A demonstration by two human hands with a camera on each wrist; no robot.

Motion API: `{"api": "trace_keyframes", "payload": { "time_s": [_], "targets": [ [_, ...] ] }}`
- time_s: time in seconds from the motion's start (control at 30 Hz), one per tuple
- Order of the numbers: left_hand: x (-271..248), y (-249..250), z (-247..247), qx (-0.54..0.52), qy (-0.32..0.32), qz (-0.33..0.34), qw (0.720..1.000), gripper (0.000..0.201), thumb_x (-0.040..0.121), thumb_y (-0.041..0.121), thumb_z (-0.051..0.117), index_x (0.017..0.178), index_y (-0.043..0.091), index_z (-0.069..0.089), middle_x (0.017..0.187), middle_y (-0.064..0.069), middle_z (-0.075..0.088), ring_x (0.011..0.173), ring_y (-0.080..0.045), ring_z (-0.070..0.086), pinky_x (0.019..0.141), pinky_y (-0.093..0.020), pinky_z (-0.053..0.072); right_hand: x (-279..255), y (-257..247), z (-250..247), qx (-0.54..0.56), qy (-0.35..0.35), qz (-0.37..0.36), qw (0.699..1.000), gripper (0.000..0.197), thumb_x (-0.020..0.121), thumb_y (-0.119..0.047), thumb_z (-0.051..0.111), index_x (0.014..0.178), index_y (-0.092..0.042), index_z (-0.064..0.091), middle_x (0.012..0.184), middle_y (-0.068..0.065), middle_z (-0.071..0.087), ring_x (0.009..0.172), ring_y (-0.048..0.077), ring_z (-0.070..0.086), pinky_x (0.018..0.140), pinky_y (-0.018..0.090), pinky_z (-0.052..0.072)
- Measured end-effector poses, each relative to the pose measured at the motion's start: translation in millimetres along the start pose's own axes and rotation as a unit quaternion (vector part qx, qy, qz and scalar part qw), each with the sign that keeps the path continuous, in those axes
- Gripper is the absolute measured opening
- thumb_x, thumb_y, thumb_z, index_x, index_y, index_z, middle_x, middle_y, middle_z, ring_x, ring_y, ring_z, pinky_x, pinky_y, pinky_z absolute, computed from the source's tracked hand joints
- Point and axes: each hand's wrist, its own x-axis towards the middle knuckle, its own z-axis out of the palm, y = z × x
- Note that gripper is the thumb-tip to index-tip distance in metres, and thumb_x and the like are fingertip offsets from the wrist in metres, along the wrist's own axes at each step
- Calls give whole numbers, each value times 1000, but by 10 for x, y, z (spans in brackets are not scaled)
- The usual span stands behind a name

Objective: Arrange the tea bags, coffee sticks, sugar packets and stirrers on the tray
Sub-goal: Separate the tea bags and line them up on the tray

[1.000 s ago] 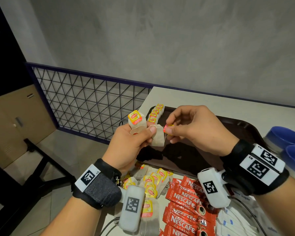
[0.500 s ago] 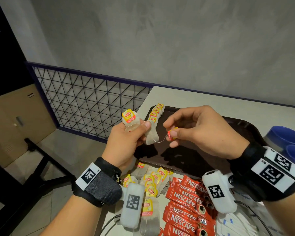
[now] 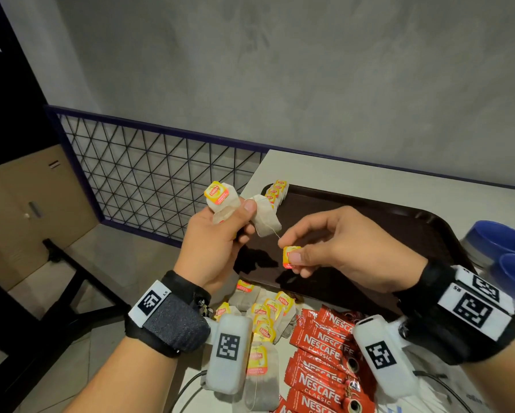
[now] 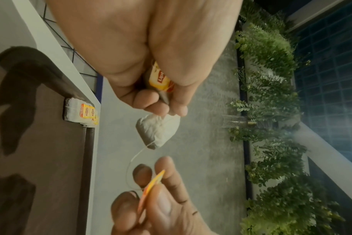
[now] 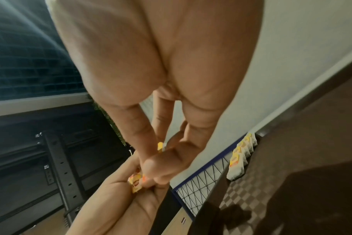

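Gripping two tea bags at frame centre in the head view, the left hand [image 3: 217,242] is curling its fingers round one tea bag [image 3: 220,198] with its yellow label uppermost, while the thumb is pinning a second tea bag [image 3: 265,219] that is hanging to the right of the grip. The right hand [image 3: 339,245] is pinching that second bag's yellow tag [image 3: 290,256] between thumb and forefinger; a thin string [image 4: 135,159] is running slack between bag and tag. Both hands are hovering above the near-left part of the dark tray [image 3: 384,222], which is lying on the pale surface [image 3: 354,180]. A row of tea bags [image 3: 277,190] is standing in the tray's far-left corner. Loose tea bags [image 3: 265,314] and red coffee sticks [image 3: 324,347] are lying on the surface at lower centre, near the tray's near edge.
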Motion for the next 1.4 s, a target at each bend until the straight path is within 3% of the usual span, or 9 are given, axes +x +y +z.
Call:
{"api": "trace_keyframes", "payload": {
  "time_s": [0.13, 0.27, 0.47, 0.57, 0.7, 0.9, 1.0, 1.2, 1.4],
  "targets": [
    [-21, 30, 27, -25, -17, -10, 999, 8, 95, 13, 65, 96, 5, 68, 73, -1, 62, 62, -9, 54, 56, -16, 45, 8, 33, -18, -27, -56, 13, 998, 18, 86, 1, 79, 99, -11, 81, 91, 21, 75, 73, 21, 70, 71, 26, 57],
    [-44, 57, 35, -53, -55, -15, 997, 12, 89, 17, 69, 93, 5, 67, 74, -3, 61, 63, -10, 53, 55, -16, 43, 51, 62, 7, -32, -83, 42, 995, 28, 83, 7, 80, 107, -2, 69, 95, 27, 74, 81, 29, 72, 68, 32, 59],
    [-96, 37, 43, -15, -118, -12, 993, 14, 92, 15, 72, 96, 3, 65, 75, -9, 57, 61, -12, 51, 53, -19, 42, 169, 115, -25, -131, -26, 50, 990, 22, 87, 2, 77, 103, -11, 71, 88, 14, 78, 79, 22, 74, 74, 34, 63],
    [-85, 19, 32, 7, -103, -5, 995, 19, 87, 18, 71, 97, 3, 66, 77, -10, 61, 62, -12, 53, 55, -19, 43, 189, 132, -85, -134, 26, 62, 989, 14, 91, 2, 73, 98, -9, 75, 88, 21, 74, 80, 29, 76, 76, 40, 66],
    [-82, 37, 26, 18, -100, 11, 995, 15, 89, 18, 73, 93, 6, 65, 79, -13, 62, 63, -12, 54, 56, -19, 44, 171, 135, -110, -130, 29, 82, 988, 11, 94, 4, 69, 97, -4, 75, 87, 25, 70, 74, 28, 76, 69, 35, 65],
    [-79, 54, 44, 18, -68, 40, 997, 10, 85, 18, 70, 89, 9, 68, 73, -4, 61, 64, -12, 55, 57, -20, 44, 197, 129, -133, -218, 48, 83, 971, 13, 94, -5, 70, 93, -17, 76, 85, 9, 77, 73, 19, 77, 71, 32, 65],
    [-58, 45, 19, 25, -56, 46, 997, 7, 87, 19, 70, 83, 15, 73, 73, -4, 62, 65, -13, 56, 60, -22, 45, 137, 88, -106, -226, -1, 78, 971, 14, 93, -6, 71, 92, -18, 78, 79, 6, 77, 71, 18, 77, 73, 34, 65],
    [-55, 34, 42, 37, -50, 51, 997, 12, 95, 12, 65, 84, 10, 69, 69, -4, 61, 63, -12, 55, 61, -24, 44, -31, -61, 74, -212, -146, 34, 966, 9, 94, -13, 74, 96, -20, 79, 84, 8, 77, 71, 21, 75, 75, 39, 63],
    [-61, 29, 31, 46, -61, 54, 996, 12, 92, 15, 73, 82, 12, 67, 68, -3, 60, 63, -14, 54, 60, -22, 44, -18, -119, 65, -133, -69, -6, 989, 9, 93, -9, 74, 98, -14, 79, 83, 16, 76, 68, 21, 73, 68, 32, 60]
  ]
}}
